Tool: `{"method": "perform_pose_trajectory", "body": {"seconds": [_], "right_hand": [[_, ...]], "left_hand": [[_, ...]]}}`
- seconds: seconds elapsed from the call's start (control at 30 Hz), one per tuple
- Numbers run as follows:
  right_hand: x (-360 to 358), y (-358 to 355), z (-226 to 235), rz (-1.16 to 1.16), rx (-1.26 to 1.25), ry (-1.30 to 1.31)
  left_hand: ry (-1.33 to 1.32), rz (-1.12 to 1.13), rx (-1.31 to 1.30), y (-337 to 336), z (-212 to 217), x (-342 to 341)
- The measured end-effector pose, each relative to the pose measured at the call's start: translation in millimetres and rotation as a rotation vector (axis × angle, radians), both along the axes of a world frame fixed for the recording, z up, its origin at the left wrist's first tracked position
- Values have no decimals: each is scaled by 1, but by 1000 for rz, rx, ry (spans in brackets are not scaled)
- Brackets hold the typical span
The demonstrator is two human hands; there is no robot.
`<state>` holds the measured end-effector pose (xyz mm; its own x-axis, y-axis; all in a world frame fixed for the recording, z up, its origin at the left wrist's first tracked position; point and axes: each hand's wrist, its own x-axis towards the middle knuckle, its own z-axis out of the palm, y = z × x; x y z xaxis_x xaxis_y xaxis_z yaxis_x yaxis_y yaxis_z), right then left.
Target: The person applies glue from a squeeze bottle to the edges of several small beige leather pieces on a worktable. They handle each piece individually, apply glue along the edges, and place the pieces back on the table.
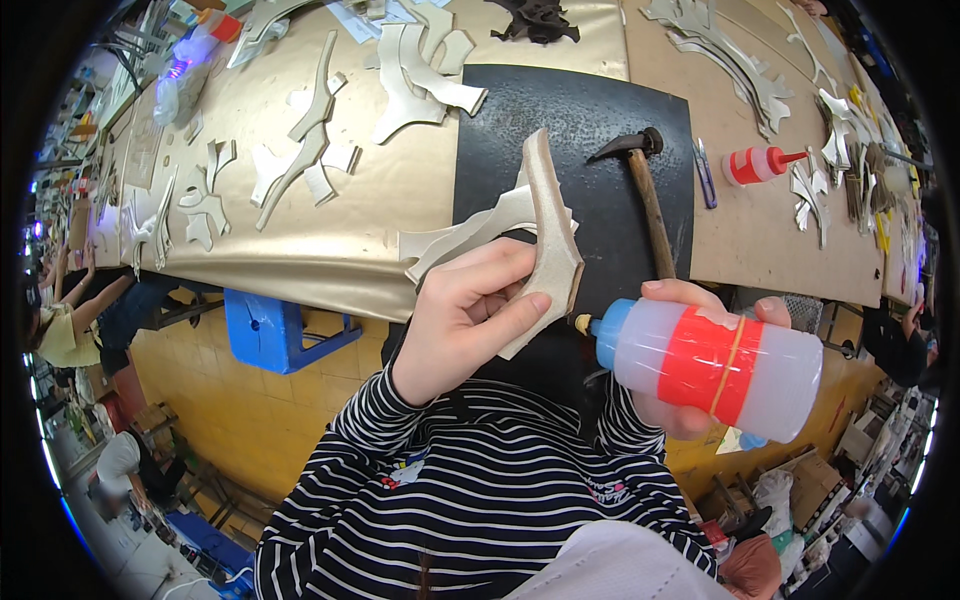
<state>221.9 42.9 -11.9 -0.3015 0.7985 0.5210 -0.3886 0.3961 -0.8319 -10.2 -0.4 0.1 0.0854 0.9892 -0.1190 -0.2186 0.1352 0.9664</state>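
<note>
Left hand (460, 315) closed on pale strip (552, 250), long axis forward; right hand (683, 292) around bottle (740, 372), nozzle (597, 327) leftward.

The person's black top (480, 465) bears narrow white stripes, continuing along the long sleeves (372, 418). A small multicoloured motif (407, 471) marks the chest; left hand (468, 318) and right hand (672, 415) are bare.

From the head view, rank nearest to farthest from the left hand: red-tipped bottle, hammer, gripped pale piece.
1. Gripped pale piece: in the left hand.
2. Hammer: to the right, on the black mat.
3. Red-tipped bottle: farther right, off the mat.
</note>
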Motion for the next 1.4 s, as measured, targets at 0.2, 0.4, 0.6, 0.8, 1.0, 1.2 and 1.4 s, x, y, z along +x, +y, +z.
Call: {"method": "perform_pose_trajectory", "body": {"seconds": [0.2, 0.4, 0.6, 0.8, 1.0, 1.2, 1.4], "right_hand": [[-2, 2, -3, 55, -54, 77], [0, 2, -3, 234, -247, 343], [0, 3, 1, 332, -434, 721], [-11, -6, -10, 282, -517, 833], [-16, -10, -23, 294, -602, 789], [-16, -12, -19, 265, -634, 780], [-11, -12, -19, 204, -625, 758]], "left_hand": [[-11, 12, -6, 0, 1, 0], [-192, 82, -140, 2, 0, -1], [-489, 242, -92, 2, -8, -9], [213, 396, 473, 6, -18, -15], [553, 350, 607, 5, -17, -14], [665, 370, 587, 4, -15, -13], [626, 375, 552, 7, -18, -16]]}}
